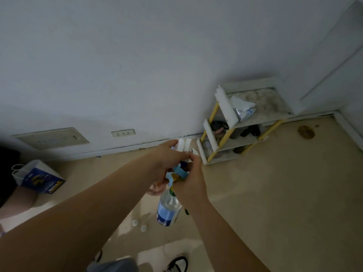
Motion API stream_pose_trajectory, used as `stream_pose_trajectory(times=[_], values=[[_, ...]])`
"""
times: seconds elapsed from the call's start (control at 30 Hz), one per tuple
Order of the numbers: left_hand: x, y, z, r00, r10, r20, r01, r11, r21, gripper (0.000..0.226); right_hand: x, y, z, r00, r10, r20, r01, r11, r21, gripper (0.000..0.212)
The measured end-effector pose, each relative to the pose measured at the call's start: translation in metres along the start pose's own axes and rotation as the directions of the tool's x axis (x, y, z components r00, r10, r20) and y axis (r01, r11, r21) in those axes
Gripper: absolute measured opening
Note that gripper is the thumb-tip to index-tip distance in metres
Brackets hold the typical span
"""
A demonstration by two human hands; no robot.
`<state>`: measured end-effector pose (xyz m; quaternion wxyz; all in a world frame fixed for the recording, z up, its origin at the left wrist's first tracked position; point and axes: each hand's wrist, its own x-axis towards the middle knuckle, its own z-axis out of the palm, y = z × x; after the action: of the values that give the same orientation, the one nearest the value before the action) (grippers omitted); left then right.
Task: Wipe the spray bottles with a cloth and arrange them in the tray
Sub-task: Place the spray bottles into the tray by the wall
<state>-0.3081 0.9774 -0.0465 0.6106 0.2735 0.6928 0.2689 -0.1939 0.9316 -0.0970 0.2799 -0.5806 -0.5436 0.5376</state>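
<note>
Gripping spray bottle (168, 210), both hands.

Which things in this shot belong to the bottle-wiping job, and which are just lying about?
Job:
- clear spray bottle with a blue label
- left hand and right hand, both at its nozzle end

Lying about:
- shelf rack
- blue paper bag
- two small white caps

No tray in view.

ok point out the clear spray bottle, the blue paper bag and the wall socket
clear spray bottle (169, 210), head view, on its blue label
blue paper bag (40, 179), head view, on its printed side
wall socket (123, 133), head view, on its faceplate
</note>
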Motion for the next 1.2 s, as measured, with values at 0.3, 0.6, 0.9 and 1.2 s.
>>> stream_pose_trajectory(times=[0.3, 0.6, 0.9, 1.2], values=[[-0.04, 0.08, 0.095, 0.996, 0.004, 0.093, -0.003, 1.0, -0.007, 0.049, -0.018, -0.046, -0.127, 0.998, 0.022, -0.054, -0.027, 0.995, -0.098, 0.072], [-0.011, 0.158, 0.172, 0.982, 0.048, 0.183, -0.033, 0.996, -0.08, 0.059, 0.028, -0.075, -0.236, 0.996, -0.016, -0.085, -0.002, 0.98, -0.198, 0.077], [0.068, 0.243, 0.225, 0.981, 0.043, 0.188, -0.012, 0.987, -0.163, 0.033, 0.129, -0.11, -0.325, 0.999, -0.022, -0.036, 0.01, 0.952, -0.305, 0.082], [0.149, 0.348, 0.276, 0.969, 0.156, 0.19, -0.146, 0.987, -0.069, 0.045, 0.245, -0.126, -0.4, 0.988, -0.115, -0.101, 0.079, 0.95, -0.302, 0.077]])
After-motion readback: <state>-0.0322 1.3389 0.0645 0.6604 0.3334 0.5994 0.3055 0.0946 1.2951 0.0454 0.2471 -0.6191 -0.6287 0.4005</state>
